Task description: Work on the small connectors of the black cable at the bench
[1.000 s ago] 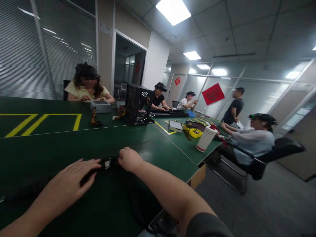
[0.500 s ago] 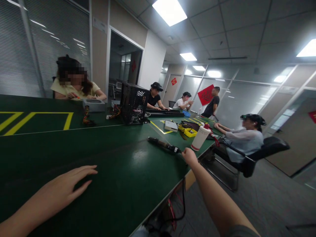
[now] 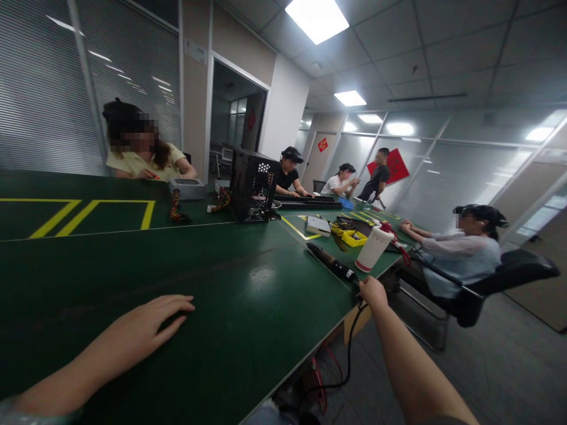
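My left hand (image 3: 153,321) rests palm down on the green table (image 3: 212,366), fingers apart and holding nothing. At the table's right edge my right hand (image 3: 372,292) is closed at the cable end of a black electric screwdriver (image 3: 332,262). The screwdriver lies on the table with its tip pointing back and left. From my right hand a black cable (image 3: 351,348) hangs down past the edge. Just behind that hand stands a white bottle (image 3: 373,249) with a red cap.
A black computer case (image 3: 253,186), a grey power supply (image 3: 188,189) with wires, a white box (image 3: 318,225) and a yellow tray (image 3: 354,238) stand farther back. Several people are around the table, one in a black chair (image 3: 509,280) at the right.
The screwdriver and my right hand have shifted to the right along the table, farther from the white box's left side. The view has turned slightly left. My left hand remains flat on the table.
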`<move>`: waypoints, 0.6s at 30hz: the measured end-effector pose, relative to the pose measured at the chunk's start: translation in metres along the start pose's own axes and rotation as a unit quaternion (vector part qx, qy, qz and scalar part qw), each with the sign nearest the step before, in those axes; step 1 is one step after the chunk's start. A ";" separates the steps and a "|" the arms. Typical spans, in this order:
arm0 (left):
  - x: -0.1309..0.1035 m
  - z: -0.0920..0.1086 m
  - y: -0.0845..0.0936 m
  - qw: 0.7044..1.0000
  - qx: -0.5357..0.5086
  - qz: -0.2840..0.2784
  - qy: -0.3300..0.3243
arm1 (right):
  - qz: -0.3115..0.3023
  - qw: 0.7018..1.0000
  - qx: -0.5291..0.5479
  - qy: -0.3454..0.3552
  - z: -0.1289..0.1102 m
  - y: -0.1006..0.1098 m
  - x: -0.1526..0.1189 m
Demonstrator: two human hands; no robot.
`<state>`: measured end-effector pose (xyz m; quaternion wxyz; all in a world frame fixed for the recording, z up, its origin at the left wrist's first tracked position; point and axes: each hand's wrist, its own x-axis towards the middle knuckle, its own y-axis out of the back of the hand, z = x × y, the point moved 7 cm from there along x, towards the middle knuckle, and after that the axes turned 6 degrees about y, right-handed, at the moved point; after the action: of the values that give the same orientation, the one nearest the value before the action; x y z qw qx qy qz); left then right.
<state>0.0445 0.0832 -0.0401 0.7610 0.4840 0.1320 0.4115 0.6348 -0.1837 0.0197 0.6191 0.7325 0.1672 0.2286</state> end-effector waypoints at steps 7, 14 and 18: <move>-0.005 0.019 0.006 0.998 0.005 -0.059 -0.017 | 0.021 1.000 0.005 0.009 -0.002 0.008 -0.010; -0.016 0.053 0.028 0.998 0.025 -0.029 -0.040 | 0.105 0.993 0.004 0.046 -0.029 0.005 -0.002; -0.022 0.067 0.038 0.997 0.041 -0.023 -0.053 | 0.109 0.992 0.042 0.040 -0.014 -0.026 0.032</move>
<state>0.0520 0.0313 0.0211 0.7558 0.5328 0.1191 0.3615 0.6557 -0.1508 0.0000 0.5519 0.7622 0.1204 0.3161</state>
